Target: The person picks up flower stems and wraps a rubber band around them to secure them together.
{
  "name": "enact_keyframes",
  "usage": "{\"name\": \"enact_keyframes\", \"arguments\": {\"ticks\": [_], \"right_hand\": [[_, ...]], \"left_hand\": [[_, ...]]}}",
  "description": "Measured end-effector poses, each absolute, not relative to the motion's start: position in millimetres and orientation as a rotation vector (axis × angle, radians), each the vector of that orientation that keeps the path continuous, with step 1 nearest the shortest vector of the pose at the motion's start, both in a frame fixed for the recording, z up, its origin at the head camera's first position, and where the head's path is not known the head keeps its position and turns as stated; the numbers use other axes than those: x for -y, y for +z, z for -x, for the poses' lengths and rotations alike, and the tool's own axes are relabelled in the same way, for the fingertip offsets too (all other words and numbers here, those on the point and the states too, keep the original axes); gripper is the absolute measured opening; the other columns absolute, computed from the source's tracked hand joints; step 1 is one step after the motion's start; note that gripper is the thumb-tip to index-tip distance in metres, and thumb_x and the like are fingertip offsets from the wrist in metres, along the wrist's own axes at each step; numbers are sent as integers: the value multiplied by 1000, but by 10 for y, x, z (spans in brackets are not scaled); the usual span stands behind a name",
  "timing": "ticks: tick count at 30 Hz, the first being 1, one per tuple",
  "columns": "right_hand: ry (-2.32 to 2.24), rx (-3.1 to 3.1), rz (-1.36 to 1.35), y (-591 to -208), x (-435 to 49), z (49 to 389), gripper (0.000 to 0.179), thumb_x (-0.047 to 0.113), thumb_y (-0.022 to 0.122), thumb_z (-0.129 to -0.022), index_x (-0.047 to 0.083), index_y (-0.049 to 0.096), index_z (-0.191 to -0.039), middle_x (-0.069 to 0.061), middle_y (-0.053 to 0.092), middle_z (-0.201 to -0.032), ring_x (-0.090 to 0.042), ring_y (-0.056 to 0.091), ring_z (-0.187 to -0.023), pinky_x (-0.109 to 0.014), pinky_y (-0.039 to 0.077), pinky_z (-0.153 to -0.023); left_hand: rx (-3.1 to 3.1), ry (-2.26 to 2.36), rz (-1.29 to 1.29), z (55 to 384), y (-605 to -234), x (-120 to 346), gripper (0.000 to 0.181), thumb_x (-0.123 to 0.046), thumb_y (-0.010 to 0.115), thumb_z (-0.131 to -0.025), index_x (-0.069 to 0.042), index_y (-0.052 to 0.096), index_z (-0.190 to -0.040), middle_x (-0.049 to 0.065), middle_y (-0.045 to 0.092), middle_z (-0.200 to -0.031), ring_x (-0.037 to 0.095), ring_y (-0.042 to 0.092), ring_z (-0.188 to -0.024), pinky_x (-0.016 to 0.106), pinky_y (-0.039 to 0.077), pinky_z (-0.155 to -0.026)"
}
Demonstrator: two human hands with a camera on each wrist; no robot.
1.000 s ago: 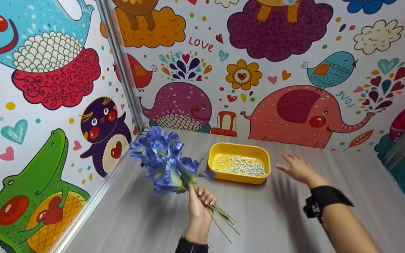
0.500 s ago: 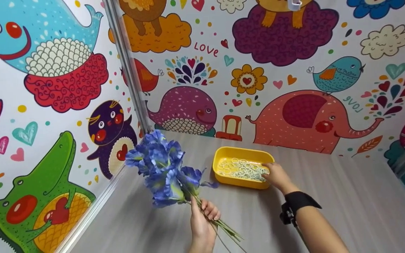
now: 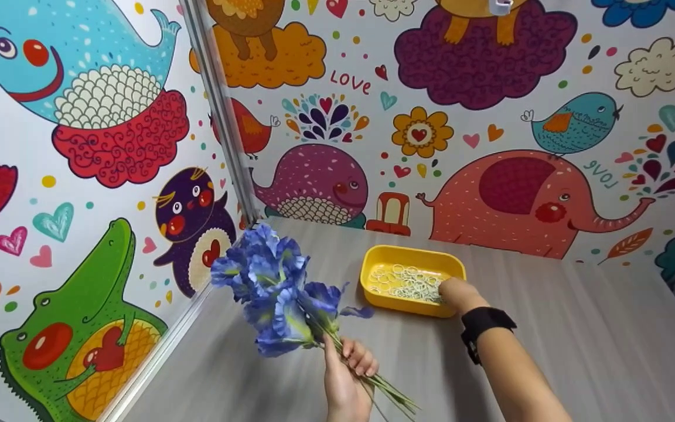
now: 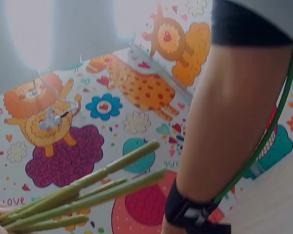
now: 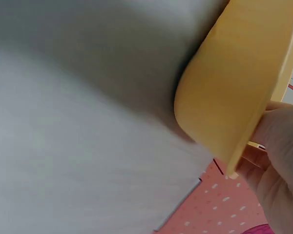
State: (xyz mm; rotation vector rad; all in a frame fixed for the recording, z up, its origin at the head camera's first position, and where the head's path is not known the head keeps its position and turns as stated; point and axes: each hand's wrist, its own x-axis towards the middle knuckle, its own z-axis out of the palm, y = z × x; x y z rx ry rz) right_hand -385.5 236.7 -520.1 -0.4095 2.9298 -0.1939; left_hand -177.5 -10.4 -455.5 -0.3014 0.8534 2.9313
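Note:
My left hand (image 3: 349, 372) grips the green stems of a bunch of blue artificial irises (image 3: 276, 287), thumb along the stems and fingers curled round them. The blooms lean up and left; the stem ends (image 4: 88, 190) stick out past the hand in the left wrist view. My right hand (image 3: 459, 293) reaches over the right end of a yellow plastic tub (image 3: 411, 305). Its fingers dip inside among pale rubber bands (image 3: 416, 284). In the right wrist view the right hand (image 5: 278, 161) bends over the tub's rim, with its fingertips hidden behind the wall.
The tub stands on a grey wood-grain table (image 3: 572, 328), near the back wall (image 3: 548, 88) printed with cartoon animals. A second printed wall (image 3: 109, 170) rises at the left, with a metal strip (image 3: 220, 111) in the corner.
My right hand has moved left from beside the tub and down into its right end. The left hand keeps its grip on the irises. The head view has shifted slightly.

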Motion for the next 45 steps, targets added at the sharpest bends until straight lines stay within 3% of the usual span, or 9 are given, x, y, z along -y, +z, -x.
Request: {"name": "enact_keyframes", "arguments": {"ticks": [6, 14, 20, 25, 33, 40, 45], "right_hand": [[-15, -2927, 421, -5178, -2387, 3899, 13, -6, 59, -84, 2, 61, -73, -10, 58, -71, -23, 49, -66, -39, 49, -70], [-97, -2973, 417, -5241, -2405, 3833, 14, -2, 61, -84, 3, 58, -72, -7, 52, -68, -23, 45, -64, -37, 45, -66], [-271, -2981, 392, -5245, -2425, 3850, 10, -4, 64, -79, 4, 63, -72, -5, 55, -69, -20, 45, -64, -32, 38, -62], [-319, -2973, 387, -5184, -2433, 3829, 7, -5, 65, -78, 2, 65, -75, -5, 58, -71, -20, 47, -64, -32, 41, -62], [-455, -3018, 308, -5089, -2477, 3830, 8, 7, 66, -90, 2, 72, -91, -8, 69, -84, -20, 56, -72, -41, 53, -75], [-534, -3248, 524, -4921, -2536, 3705, 7, 10, 71, -87, 5, 75, -89, -8, 72, -84, -23, 64, -76, -43, 55, -75], [-557, -3352, 644, -4708, -2584, 3517, 9, 11, 75, -84, 5, 75, -90, -6, 71, -83, -22, 62, -75, -41, 55, -74]], "left_hand": [[-846, 2896, 232, 1652, -4450, 46, 51, -49, 5, -103, -18, 29, -69, -6, 25, -59, 6, 31, -48, 21, 28, -54], [-849, 2901, 222, 1631, -4482, 50, 52, -48, 4, -103, -19, 29, -68, -7, 26, -58, 5, 31, -48, 22, 28, -53], [-851, 2911, 231, 1632, -4492, 66, 53, -48, 3, -103, -19, 29, -68, -7, 26, -58, 5, 31, -47, 22, 28, -53], [-861, 2903, 240, 1635, -4511, 60, 52, -49, 4, -103, -19, 29, -68, -7, 26, -57, 5, 31, -47, 22, 28, -53], [-876, 2891, 197, 1642, -4559, 72, 52, -50, 2, -102, -19, 27, -68, -6, 24, -58, 7, 29, -48, 23, 27, -55], [-832, 2893, 233, 1650, -4566, 42, 52, -50, 4, -102, -19, 28, -67, -6, 24, -57, 7, 30, -47, 22, 27, -54], [-823, 2894, 261, 1686, -4529, 23, 52, -51, 5, -102, -19, 29, -68, -6, 26, -57, 6, 31, -47, 22, 29, -53]]}}
